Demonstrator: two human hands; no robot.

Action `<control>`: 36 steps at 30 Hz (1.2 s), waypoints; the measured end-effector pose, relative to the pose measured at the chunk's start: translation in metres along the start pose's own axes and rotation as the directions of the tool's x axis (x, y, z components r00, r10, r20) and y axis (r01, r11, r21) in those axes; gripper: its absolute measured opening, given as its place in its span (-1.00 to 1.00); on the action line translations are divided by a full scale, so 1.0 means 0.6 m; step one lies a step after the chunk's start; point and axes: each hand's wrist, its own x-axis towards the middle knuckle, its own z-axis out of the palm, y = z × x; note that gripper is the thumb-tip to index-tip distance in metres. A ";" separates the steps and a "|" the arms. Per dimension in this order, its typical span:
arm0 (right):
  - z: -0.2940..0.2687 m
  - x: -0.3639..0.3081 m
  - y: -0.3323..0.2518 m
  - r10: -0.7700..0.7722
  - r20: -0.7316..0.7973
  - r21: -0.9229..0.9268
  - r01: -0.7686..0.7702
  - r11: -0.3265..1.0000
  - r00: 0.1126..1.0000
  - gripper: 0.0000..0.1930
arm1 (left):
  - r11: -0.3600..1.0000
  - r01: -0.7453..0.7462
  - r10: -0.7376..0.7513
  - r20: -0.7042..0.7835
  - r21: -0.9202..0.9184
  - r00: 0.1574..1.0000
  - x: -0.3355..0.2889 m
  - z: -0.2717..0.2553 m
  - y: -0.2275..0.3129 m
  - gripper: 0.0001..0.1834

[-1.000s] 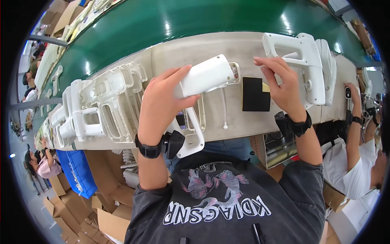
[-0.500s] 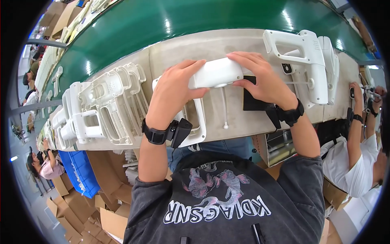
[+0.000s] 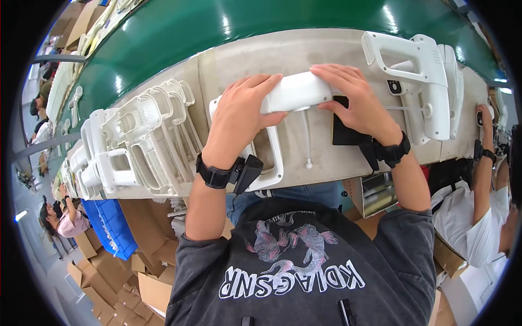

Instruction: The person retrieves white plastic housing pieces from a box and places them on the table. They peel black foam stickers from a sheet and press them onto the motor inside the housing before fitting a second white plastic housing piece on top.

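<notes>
A white plastic appliance housing [image 3: 296, 93] with rounded ends is gripped between my two hands over the table. My left hand [image 3: 242, 111] wraps round its left end, thumb on the near side. At the right end, my right hand [image 3: 359, 100] presses with fingers on top and thumb underneath. Below the housing a thin white rod [image 3: 308, 142] with a small rounded tip points toward me. A white loop-shaped frame [image 3: 275, 157] shows beneath my left wrist; whether it joins the housing is hidden. A black flat pad [image 3: 346, 130] lies under my right hand.
White half-shells [image 3: 157, 127] stand in a row at left. White appliances with loop handles [image 3: 436, 81] lie at right. A green conveyor belt [image 3: 272, 19] runs along the far side. A blue crate [image 3: 111, 231] and cardboard boxes sit below left. A co-worker's hand [image 3: 484, 117] is at far right.
The view has shifted slightly, so most things appear a little further right. Both hands keep their hold on the housing, with little visible change in grip.
</notes>
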 end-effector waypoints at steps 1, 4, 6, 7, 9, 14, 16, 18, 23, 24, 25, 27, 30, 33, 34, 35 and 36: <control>0.001 0.001 0.000 0.001 0.002 0.002 -0.001 1.000 1.000 -0.31 | 1.000 0.013 -0.013 0.001 -0.004 1.000 -0.001 0.001 0.000 -0.34; -0.005 0.005 -0.003 0.001 0.005 0.013 -0.001 1.000 1.000 -0.31 | 0.999 0.034 -0.034 0.030 -0.002 0.999 0.000 -0.006 0.003 -0.33; -0.013 0.007 -0.007 -0.013 -0.005 0.043 0.013 0.999 1.000 -0.32 | 1.000 0.022 -0.022 0.010 0.008 1.000 0.001 -0.017 0.012 -0.33; -0.017 0.008 -0.009 -0.012 -0.004 0.044 0.012 0.999 1.000 -0.32 | 1.000 0.007 -0.007 -0.011 0.018 1.000 0.001 -0.019 0.014 -0.34; -0.023 0.011 -0.011 -0.013 0.004 0.006 0.013 1.000 1.000 -0.31 | 1.000 -0.003 0.003 -0.016 0.017 1.000 0.004 -0.019 0.012 -0.34; -0.010 0.008 -0.003 -0.008 -0.001 -0.034 0.008 0.999 1.000 -0.31 | 0.999 0.046 -0.045 0.026 -0.022 0.999 0.006 -0.006 0.003 -0.34; -0.005 0.006 0.001 -0.007 0.007 -0.044 0.007 0.999 1.000 -0.32 | 0.995 0.075 -0.072 0.052 -0.065 0.996 0.005 0.005 -0.003 -0.34; -0.001 0.003 0.006 0.019 0.028 -0.055 -0.017 0.998 0.999 -0.30 | 0.994 0.086 -0.083 0.053 -0.069 0.995 0.006 0.010 -0.004 -0.33; 0.004 0.005 0.015 0.046 0.044 -0.048 -0.044 0.998 0.998 -0.27 | 0.995 0.094 -0.094 0.014 0.022 0.995 0.002 0.024 -0.012 -0.28; 0.005 0.005 0.015 0.046 0.048 -0.053 -0.044 0.998 0.998 -0.26 | 0.995 0.094 -0.094 0.021 0.032 0.995 0.003 0.026 -0.016 -0.24; 0.005 0.005 0.015 0.047 0.048 -0.051 -0.045 0.998 0.998 -0.26 | 0.995 0.093 -0.094 0.027 0.042 0.995 0.006 0.028 -0.019 -0.19; 0.008 0.002 0.012 0.025 0.039 -0.132 -0.020 0.991 0.999 -0.27 | 0.993 0.077 -0.079 0.027 0.092 0.996 0.010 0.032 -0.017 -0.16; 0.007 -0.001 0.011 0.029 0.042 -0.227 -0.019 0.974 0.999 -0.27 | 0.984 0.063 -0.071 0.044 0.165 0.997 0.012 0.033 -0.008 -0.14; 0.010 -0.009 0.011 0.031 0.029 -0.326 -0.020 0.945 0.999 -0.31 | 0.980 0.081 -0.098 0.083 0.182 0.992 0.020 0.035 -0.002 -0.17; 0.013 -0.008 0.012 0.025 0.015 -0.344 -0.019 0.939 1.000 -0.31 | 0.979 0.101 -0.122 0.112 0.175 0.986 0.023 0.034 0.000 -0.18; 0.012 -0.007 0.015 0.021 0.037 -0.320 -0.008 0.947 0.999 -0.34 | 0.984 0.071 -0.089 0.100 0.166 0.991 0.027 0.032 0.002 -0.18; 0.007 -0.009 0.022 0.028 0.055 -0.299 -0.011 0.954 0.998 -0.35 | 0.980 0.106 -0.129 0.130 0.168 0.983 0.033 0.033 0.005 -0.21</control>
